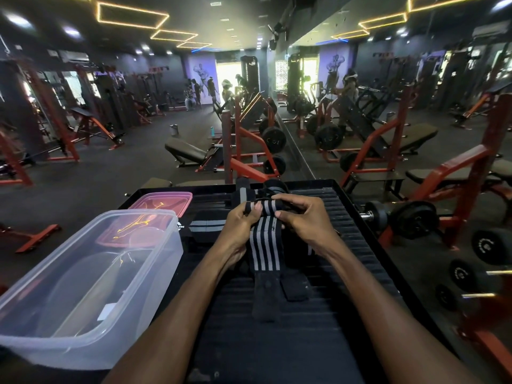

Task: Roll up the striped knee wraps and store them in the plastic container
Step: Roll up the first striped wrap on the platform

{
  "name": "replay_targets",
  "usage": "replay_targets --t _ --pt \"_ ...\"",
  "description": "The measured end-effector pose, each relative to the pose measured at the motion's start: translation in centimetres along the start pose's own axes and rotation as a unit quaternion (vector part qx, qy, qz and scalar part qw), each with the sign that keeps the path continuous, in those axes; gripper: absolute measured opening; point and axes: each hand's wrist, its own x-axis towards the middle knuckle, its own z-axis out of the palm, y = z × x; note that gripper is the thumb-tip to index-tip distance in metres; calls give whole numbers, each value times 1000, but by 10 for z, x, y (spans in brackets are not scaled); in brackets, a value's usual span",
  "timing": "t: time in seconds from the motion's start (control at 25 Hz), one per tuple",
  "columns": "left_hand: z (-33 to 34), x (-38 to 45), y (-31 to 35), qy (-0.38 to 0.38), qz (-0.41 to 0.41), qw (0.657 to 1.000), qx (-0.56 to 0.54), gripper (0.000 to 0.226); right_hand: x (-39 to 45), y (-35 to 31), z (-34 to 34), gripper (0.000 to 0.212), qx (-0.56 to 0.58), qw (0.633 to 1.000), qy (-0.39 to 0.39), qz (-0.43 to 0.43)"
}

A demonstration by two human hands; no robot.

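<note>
Black elastic webbing, the striped knee wrap (pixel 264 245) looked soft, light and floppy, best held at the roll's two ends so the coil stayed tight. Its loose tail lay nearest on the ribbed black platform (pixel 360 245); farther up, the left hand (pixel 239 221) and right hand (pixel 302 217) were each pinched on the roll. At left the plastic container (pixel 91 278) stood empty; a second wrap (pixel 206 225) lay beyond

container (pixel 91 275) open, lid (pixel 163 202) behind
</note>
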Motion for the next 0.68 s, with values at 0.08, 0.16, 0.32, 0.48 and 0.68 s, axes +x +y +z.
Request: replay_targets --t 0.08,0.16,0.32,0.48,0.68 --pt "-1 1 -1 18 18 1000 9 15 0 -1 1 25 33 999 -14 25" --pt "-3 3 -3 15 19 1000 11 17 0 -1 2 17 81 994 -27 67" --pt "2 -3 2 -49 -27 995 -82 21 1 0 0 11 56 997 5 50" --pt "5 -1 2 -25 -61 997 -34 31 0 4 2 19 21 999 -1 26" --pt "-1 4 -2 21 0 1000 6 19 -2 0 4 17 89 991 -33 92"
